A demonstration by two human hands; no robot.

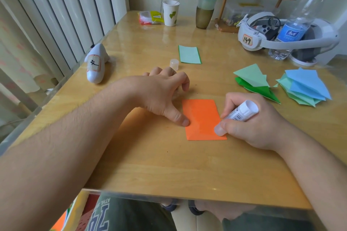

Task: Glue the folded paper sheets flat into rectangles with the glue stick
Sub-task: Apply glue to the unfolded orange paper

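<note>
An orange sheet [203, 119], folded to a rectangle, lies flat on the wooden worktop [150, 155] in front of the person, its long sides running away from the viewer. The left hand [163, 95] reaches in from the left; its thumb tip presses on the sheet's left edge, about halfway along, while the other fingers [183, 80] are spread and loosely bent, resting on the worktop just beyond the sheet's far left corner. They hold nothing.

The right hand [251, 125] grips the glue stick [237, 115], fingers and thumb curled round its white barrel. The stick is tilted, its clear tip down and touching the sheet near the right edge, close to the near right corner; its flat white end points up and to the right. The thumb lies beside the tip, at the sheet's right edge.

The stick's clear cap [174, 63] stands on the worktop beyond the left hand. Just right of the cap lies a pale green rectangle [189, 54], flat. To the right, well apart from the orange sheet, are two loose heaps of folded sheets: a green heap [252, 82] and, further right, a blue and green heap [305, 87].

At the far side of the worktop stand a paper cup [170, 13] and a water bottle [298, 22].
</note>
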